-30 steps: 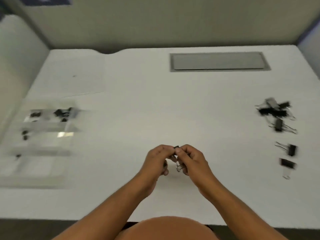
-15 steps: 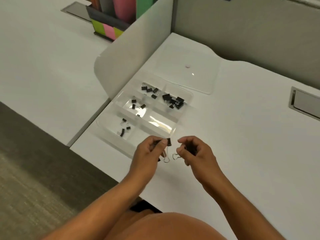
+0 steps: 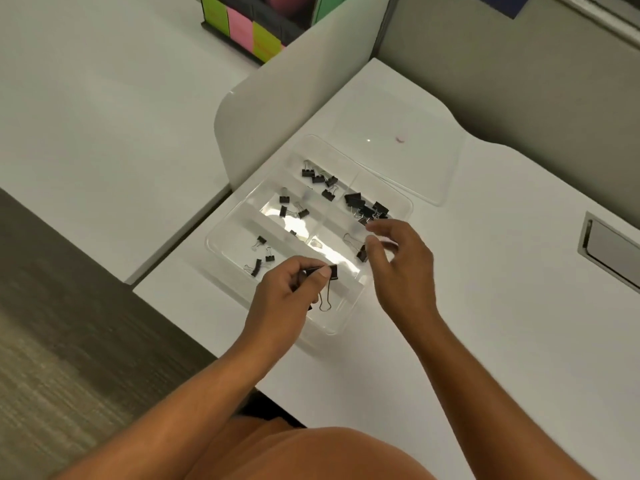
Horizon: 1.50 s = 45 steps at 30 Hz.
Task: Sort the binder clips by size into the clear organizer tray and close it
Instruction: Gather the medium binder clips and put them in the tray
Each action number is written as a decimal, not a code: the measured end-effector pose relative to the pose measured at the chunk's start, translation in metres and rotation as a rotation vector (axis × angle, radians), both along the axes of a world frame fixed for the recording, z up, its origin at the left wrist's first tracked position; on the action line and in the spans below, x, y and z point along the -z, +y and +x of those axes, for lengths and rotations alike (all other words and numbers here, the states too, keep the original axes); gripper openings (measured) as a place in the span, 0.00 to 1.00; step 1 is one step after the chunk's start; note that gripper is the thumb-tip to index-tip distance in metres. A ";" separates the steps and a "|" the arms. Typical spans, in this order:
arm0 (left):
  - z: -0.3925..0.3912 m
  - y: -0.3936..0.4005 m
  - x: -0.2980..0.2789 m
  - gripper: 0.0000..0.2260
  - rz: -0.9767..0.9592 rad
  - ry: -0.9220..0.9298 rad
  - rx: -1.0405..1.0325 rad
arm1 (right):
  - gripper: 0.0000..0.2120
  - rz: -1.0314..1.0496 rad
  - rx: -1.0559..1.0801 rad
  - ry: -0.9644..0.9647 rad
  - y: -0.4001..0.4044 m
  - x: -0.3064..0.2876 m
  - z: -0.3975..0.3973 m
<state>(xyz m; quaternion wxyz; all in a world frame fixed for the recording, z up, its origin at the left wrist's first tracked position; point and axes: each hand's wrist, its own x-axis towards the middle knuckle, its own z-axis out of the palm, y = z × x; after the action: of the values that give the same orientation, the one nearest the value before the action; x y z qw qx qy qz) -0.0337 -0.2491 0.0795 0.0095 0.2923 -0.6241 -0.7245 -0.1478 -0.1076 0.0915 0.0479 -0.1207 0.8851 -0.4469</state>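
Note:
The clear organizer tray lies on the white desk with several black binder clips in its compartments: a far group, a middle group, larger ones and small ones. My left hand pinches a black binder clip over the tray's near end, its wire handle hanging down. My right hand hovers over the tray's right side with relaxed, spread fingers. A black clip sits right beside its thumb; contact cannot be told. The clear lid lies flat behind the tray.
A white divider panel stands just left of the tray, with a holder of coloured sticky notes beyond it. A grey cable hatch is set into the desk at right. The desk edge and grey floor lie left.
The view swung left from the loose clips to the tray. My hands parted and moved over it, the left still pinching a clip. The right hand's fingers have opened beside a clip.

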 end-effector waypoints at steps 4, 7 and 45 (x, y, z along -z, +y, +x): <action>-0.009 -0.001 0.001 0.05 -0.014 0.012 0.036 | 0.08 -0.139 -0.121 -0.274 0.002 -0.010 0.034; -0.017 0.003 0.002 0.06 -0.015 -0.006 0.077 | 0.09 -0.203 -0.135 -0.401 0.002 -0.010 0.042; -0.084 0.023 0.013 0.04 -0.963 0.185 0.092 | 0.11 0.040 0.081 -0.037 0.072 0.007 0.040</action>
<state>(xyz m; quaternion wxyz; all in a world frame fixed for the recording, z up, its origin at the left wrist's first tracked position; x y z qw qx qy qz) -0.1173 -0.2262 0.0669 0.1672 0.1613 -0.8969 -0.3764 -0.1080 -0.0359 0.0841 0.0485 -0.0753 0.8971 -0.4326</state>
